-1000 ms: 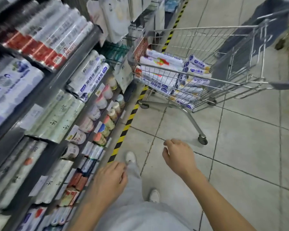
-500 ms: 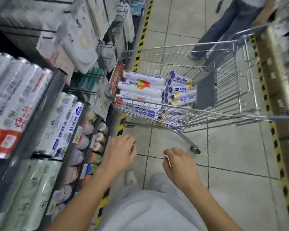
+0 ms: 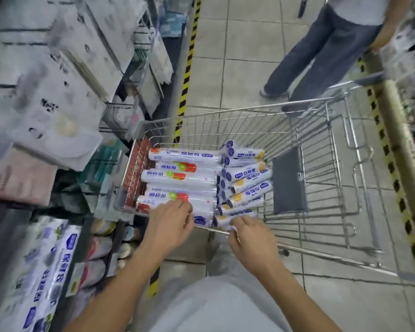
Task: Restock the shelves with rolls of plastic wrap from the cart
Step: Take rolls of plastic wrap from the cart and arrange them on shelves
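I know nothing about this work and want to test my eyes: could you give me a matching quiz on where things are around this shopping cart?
Things:
1 left hand
2 right hand
3 grey panel
4 bystander

Places:
A on the floor beyond the cart
B at the short yellow-marked rolls
C at the long red-marked rolls
D inside the cart, right of both kinds of roll

Pairs: 1-C, 2-B, 3-D, 4-A

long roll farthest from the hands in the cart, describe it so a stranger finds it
Find the wire cart in the aisle; long white rolls lie side by side in its left half. The long roll meant lies at the stack's far edge. Unlike its neighbours, its middle shows only blue print, no red-and-green patch.
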`<state>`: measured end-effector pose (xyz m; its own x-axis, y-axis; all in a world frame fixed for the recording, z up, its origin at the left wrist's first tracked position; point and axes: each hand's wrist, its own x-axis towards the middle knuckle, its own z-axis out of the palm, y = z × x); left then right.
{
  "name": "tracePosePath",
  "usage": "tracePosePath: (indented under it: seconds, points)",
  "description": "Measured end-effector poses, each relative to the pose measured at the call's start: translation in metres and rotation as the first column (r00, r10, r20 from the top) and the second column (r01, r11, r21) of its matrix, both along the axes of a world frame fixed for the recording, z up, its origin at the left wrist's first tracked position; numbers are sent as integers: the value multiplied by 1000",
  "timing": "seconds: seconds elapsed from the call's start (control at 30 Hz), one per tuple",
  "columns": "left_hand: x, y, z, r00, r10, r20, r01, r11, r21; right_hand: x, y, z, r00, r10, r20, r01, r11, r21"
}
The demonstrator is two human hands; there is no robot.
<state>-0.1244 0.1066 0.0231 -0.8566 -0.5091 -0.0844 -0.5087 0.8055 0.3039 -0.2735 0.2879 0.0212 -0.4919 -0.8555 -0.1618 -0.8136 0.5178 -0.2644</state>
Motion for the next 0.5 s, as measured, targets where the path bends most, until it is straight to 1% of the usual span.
tracePosePath:
  seconds: [0.1, 0.2, 0.3, 0.4, 0.5]
  points:
    - [-19, -5, -11, 996, 12, 84, -14, 1000, 27, -50, -33, -13, 997, 25, 69, -32, 994, 103]
    - [-37, -10, -27, 992, 25, 124, -37, 994, 99, -92, -63, -41, 991, 74, 115, -98, 971, 218]
    - [-51, -21, -48, 976, 38, 216, -75, 984, 163, -128, -87, -78, 986, 55, 157, -104, 940, 324]
    - [-64, -37, -74, 959, 30, 284, -88, 976, 197, -159, -111, -121, 987, 53, 150, -113, 893, 435]
    - [-78, -61, -101, 944, 18, 329, -92, 974, 209, -184, -133, -158, 990, 87, 107, -129, 853, 505]
